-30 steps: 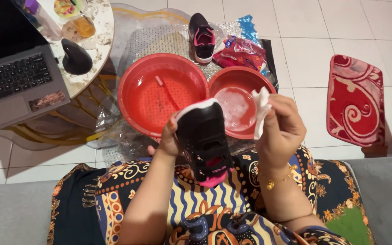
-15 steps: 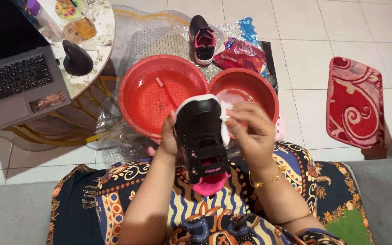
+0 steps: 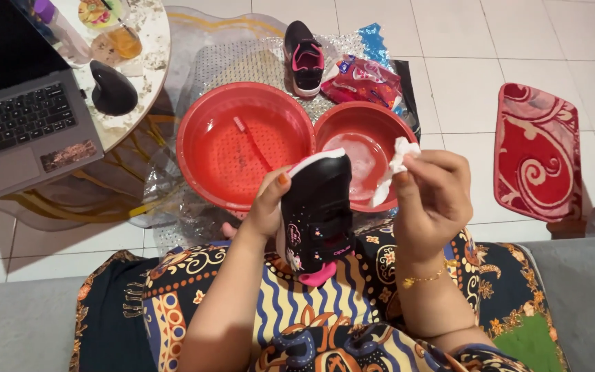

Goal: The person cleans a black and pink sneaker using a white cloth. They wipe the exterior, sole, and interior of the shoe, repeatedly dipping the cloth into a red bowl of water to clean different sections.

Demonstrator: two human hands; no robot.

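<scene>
My left hand (image 3: pixel 268 210) grips a small black shoe (image 3: pixel 317 212) with a white toe rim and pink lining, held toe-up above my lap. My right hand (image 3: pixel 430 196) pinches a crumpled white tissue (image 3: pixel 392 169) just right of the shoe's toe, slightly apart from it. Behind the shoe sit two red basins on the floor: a larger one (image 3: pixel 208 138) with a pink brush lying in it, and a smaller one (image 3: pixel 373 120) holding some water. The matching black and pink shoe (image 3: pixel 304 56) stands on a plastic mat beyond them.
A pink and blue wrapper pack (image 3: pixel 366 79) lies beside the far shoe. A round table at the left holds a laptop (image 3: pixel 18 131), a black mouse (image 3: pixel 113 88) and a drink glass (image 3: pixel 124 40). A red patterned mat (image 3: pixel 538 151) lies at the right.
My right hand came in to press the tissue against the shoe's toe, then pulled back to the right. The shoe has turned, showing more of its side.
</scene>
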